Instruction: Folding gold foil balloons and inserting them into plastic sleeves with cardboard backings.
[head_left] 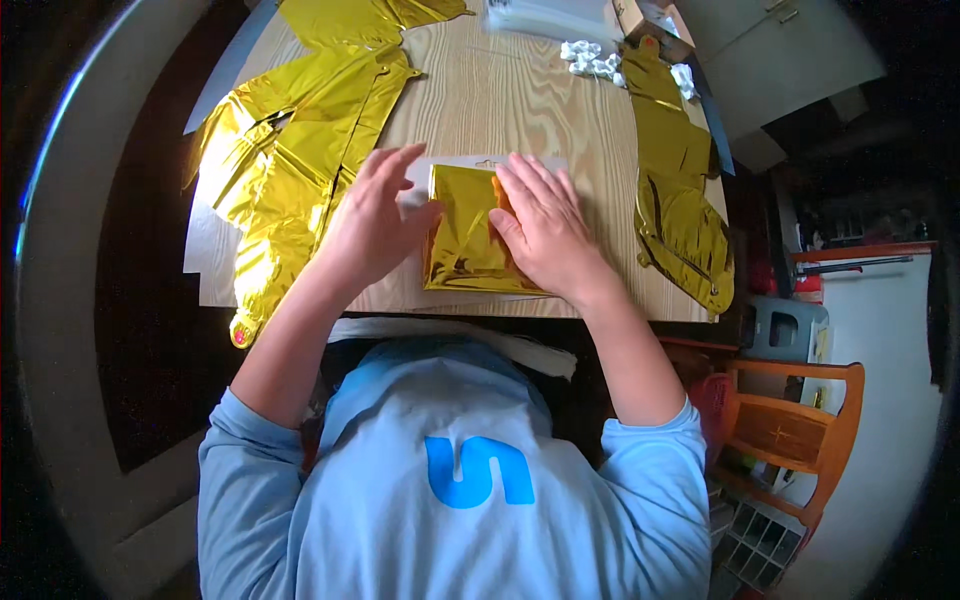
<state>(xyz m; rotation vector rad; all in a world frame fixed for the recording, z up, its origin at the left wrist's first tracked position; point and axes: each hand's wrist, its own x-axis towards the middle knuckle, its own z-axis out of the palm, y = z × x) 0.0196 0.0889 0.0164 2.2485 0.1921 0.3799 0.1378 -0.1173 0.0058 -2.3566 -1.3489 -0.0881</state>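
A folded gold foil packet (465,225) lies in front of me near the table's front edge. Under it shows a pale, partly see-through sleeve (450,160) with a hanging slot at its far edge. My left hand (375,215) is at the packet's left edge, fingers apart and curved, the thumb against or just over the foil. Lying flat across the right part is my right hand (545,220), its fingers stretched toward the far edge. A bit of orange shows beside its fingers. The foil under that palm is hidden.
Large loose gold foil pieces (310,140) cover the table's left side, one overhanging the front edge. Another gold foil piece (675,170) lies at the right. Farther back are crumpled white bits (592,62), clear plastic sleeves (555,18) and an open cardboard box (655,25). A wooden chair (790,430) stands right.
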